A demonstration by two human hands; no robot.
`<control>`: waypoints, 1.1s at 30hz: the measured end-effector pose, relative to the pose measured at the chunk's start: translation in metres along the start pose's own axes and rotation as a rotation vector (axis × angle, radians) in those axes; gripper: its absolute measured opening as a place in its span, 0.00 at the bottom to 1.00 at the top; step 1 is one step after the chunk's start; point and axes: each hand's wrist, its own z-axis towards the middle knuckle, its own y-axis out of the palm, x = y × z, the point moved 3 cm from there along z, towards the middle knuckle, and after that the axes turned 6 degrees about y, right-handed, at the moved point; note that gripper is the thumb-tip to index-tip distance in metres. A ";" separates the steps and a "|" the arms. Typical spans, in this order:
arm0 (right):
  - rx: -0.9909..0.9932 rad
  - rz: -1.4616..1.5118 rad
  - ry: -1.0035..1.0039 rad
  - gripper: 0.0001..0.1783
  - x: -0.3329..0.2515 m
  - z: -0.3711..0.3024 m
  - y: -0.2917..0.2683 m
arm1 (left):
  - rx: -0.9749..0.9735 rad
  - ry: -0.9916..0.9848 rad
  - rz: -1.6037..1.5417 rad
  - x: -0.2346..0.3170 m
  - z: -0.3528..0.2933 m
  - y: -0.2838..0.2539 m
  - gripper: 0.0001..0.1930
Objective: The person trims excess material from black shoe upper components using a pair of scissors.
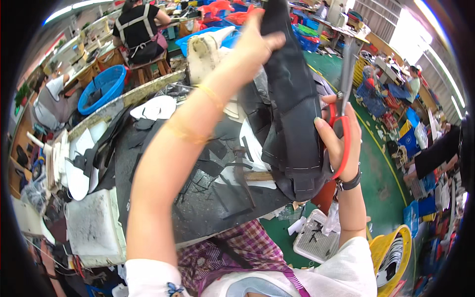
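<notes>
A long, stitched black leather piece (294, 104), with the look of a boot upper, stands raised in front of me, its lower end over the table edge. My right hand (344, 133) is closed at its right side, the thumb pressed on the leather. Red-handled scissors (345, 119) hang in that same hand, blades pointing up. Blurred by motion, my left hand (255, 42) reaches across to the upper left edge of the leather. Its thumb overlaps that edge; its other fingers are too smeared to read. A hammer (242, 175) with a wooden handle lies below on the table.
Black scraps and white pattern pieces (156, 107) cover the dark worktable (193, 218). A cream-coloured box (94, 227) stands at its left. Blue tubs (106, 86) sit beyond, near seated people. At lower right are a white crate (316, 237) and a yellow basket (396, 257).
</notes>
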 end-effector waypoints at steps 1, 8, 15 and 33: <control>-0.046 -0.097 0.047 0.19 0.024 0.005 -0.004 | -0.092 -0.420 0.132 0.019 -0.023 0.021 0.36; -0.295 -0.511 0.210 0.19 0.101 0.008 0.012 | -0.309 -0.493 0.579 -0.004 -0.085 -0.148 0.12; -0.123 -0.547 -0.168 0.20 0.055 -0.006 0.044 | -0.431 -0.790 1.396 0.057 -0.241 -0.262 0.18; -0.843 -0.382 -0.659 0.23 -0.017 -0.027 0.117 | -0.029 -0.731 0.087 0.144 -0.260 -0.149 0.19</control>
